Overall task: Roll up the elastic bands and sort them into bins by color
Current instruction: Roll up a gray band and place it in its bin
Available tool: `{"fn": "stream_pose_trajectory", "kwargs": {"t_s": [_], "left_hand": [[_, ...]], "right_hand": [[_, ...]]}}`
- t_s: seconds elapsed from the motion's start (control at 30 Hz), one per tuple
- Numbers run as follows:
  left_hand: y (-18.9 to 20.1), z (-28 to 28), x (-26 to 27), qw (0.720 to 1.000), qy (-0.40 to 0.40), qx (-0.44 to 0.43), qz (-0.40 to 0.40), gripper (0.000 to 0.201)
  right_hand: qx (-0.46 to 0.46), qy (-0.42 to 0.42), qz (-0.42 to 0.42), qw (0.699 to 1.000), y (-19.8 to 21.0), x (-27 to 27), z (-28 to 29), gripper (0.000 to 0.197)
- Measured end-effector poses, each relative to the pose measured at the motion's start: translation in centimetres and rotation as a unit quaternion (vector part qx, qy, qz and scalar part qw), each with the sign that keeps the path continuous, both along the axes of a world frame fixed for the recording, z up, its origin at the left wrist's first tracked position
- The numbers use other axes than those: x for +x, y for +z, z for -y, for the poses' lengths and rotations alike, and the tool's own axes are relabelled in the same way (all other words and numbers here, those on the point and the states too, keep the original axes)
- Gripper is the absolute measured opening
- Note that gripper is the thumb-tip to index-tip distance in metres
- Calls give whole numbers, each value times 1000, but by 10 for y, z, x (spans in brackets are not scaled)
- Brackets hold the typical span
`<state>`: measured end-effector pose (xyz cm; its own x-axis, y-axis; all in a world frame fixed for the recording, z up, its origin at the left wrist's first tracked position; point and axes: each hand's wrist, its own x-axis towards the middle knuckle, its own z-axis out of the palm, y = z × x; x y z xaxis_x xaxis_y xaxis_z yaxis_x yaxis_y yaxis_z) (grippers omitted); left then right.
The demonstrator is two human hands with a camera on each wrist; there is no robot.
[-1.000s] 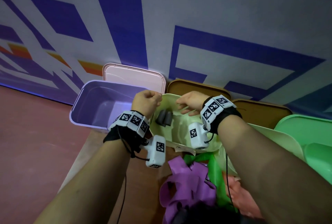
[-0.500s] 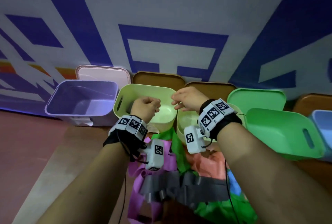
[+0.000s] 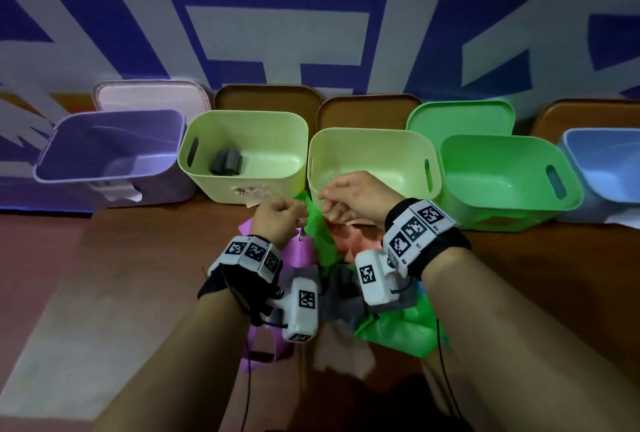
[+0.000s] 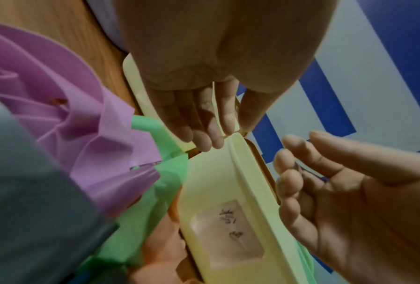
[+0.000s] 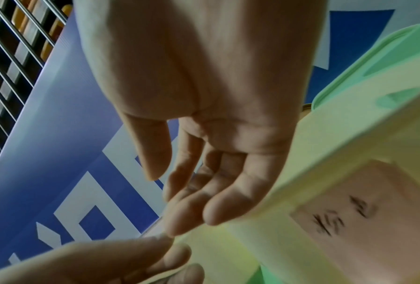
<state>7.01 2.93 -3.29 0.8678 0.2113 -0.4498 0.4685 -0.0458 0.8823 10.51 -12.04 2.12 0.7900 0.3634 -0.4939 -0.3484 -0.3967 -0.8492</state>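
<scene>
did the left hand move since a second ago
Yes. Then the left hand was up beside the grey roll in the yellow-green bin; now it is below that bin's front wall, over the pile of bands.

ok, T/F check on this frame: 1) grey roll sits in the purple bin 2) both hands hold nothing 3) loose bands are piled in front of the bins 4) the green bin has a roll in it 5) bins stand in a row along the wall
1) False. The grey roll lies in the left yellow-green bin; the purple bin shows no roll.
2) True. The left hand and right hand grip nothing, fingers loose.
3) True. The loose bands, purple, green, orange and grey, lie in a heap under the wrists.
4) False. The green bin shows a bare floor.
5) True.
</scene>
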Motion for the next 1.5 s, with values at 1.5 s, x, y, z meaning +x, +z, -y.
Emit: {"fn": "stream_pose_trajectory", "kwargs": {"t_s": [1.5], "left_hand": [[-79,58,-153,943,-137,304,16,27]], "right_hand": [[10,-194,197,961,-110,-201,57,23]]}}
